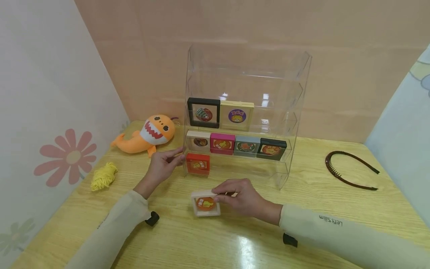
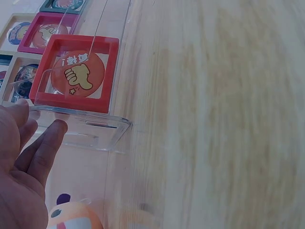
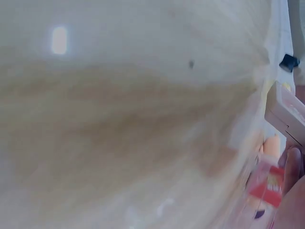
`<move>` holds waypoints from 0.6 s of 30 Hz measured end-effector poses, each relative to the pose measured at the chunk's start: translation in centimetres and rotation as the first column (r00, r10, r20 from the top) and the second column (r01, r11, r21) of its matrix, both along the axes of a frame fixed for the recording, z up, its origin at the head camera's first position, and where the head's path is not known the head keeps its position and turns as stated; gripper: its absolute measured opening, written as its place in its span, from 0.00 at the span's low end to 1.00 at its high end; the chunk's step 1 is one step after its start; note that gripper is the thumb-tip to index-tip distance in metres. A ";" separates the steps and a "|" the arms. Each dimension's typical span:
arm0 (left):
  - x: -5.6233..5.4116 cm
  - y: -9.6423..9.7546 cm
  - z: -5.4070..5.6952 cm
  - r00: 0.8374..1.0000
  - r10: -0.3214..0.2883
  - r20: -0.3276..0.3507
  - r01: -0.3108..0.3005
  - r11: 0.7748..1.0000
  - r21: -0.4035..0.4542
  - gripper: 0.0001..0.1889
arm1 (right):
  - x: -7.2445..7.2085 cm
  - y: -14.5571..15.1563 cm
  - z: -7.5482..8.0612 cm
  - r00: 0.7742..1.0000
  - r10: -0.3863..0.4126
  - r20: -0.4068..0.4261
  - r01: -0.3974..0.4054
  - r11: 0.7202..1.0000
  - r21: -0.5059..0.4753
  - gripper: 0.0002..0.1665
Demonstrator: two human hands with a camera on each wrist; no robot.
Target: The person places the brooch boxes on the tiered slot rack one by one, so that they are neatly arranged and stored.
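Note:
Between thumb and fingers, my right hand (image 1: 240,196) pinches the upper right corner of a small whitish display frame (image 1: 206,203). A round orange badge with a yellow thumbs-up shows inside it. In the right wrist view the frame (image 3: 286,112) is partly cut off at the right edge. My left hand (image 1: 162,168) is at the lower left side of a clear acrylic rack (image 1: 231,170), its fingers extended; in the left wrist view the fingertips (image 2: 57,126) are by the rack's side panel. Just inside that side, a red frame (image 1: 198,164) stands on the bottom tier.
Higher tiers hold a black frame (image 1: 203,113), a cream frame (image 1: 236,116), a magenta frame (image 1: 223,144) and several others. An orange plush shark (image 1: 141,138) and yellow yarn (image 1: 104,176) lie left; a brown headband (image 1: 351,170) lies right. Walls surround the wooden table (image 1: 188,246).

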State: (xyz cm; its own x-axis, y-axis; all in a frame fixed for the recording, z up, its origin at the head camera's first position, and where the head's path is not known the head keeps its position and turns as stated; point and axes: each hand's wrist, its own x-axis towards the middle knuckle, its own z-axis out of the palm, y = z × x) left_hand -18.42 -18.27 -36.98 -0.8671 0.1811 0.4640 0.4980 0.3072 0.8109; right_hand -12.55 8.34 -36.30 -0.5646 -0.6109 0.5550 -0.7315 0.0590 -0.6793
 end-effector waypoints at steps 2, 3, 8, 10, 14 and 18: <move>0.0 0.0 0.0 1.000 -0.006 0.008 0.006 1.000 0.004 0.15 | -0.5 0.8 0.2 0.999 -0.029 -0.025 0.029 1.000 -0.006 0.11; 0.0 0.0 0.0 1.000 -0.010 0.011 0.010 1.000 0.008 0.15 | -0.8 1.2 0.2 0.998 -0.045 -0.042 0.045 0.999 -0.004 0.11; 0.1 -0.1 0.1 1.000 -0.014 0.014 0.014 1.000 0.017 0.15 | -2.9 3.1 -0.1 0.984 -0.128 -0.126 0.130 0.991 0.010 0.11; 0.1 -0.1 0.1 1.000 -0.013 0.016 0.013 1.000 0.019 0.15 | -3.6 3.6 0.2 0.977 -0.153 -0.150 0.156 0.988 0.007 0.11; 0.1 0.0 0.1 1.000 -0.012 0.020 0.012 1.000 0.026 0.15 | -4.7 4.3 1.1 0.960 -0.198 -0.198 0.199 0.980 -0.015 0.11; 0.1 0.0 0.0 1.000 -0.017 0.012 0.017 1.000 0.025 0.15 | -5.5 4.7 1.9 0.949 -0.236 -0.210 0.231 0.972 -0.047 0.12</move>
State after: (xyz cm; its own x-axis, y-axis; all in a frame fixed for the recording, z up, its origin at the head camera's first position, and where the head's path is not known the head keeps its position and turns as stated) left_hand -18.35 -18.30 -36.98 -0.8696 0.1847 0.4579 0.4931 0.2784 0.8242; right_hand -18.09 13.05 -34.40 -0.5577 -0.4627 0.6891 -0.8264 0.2325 -0.5128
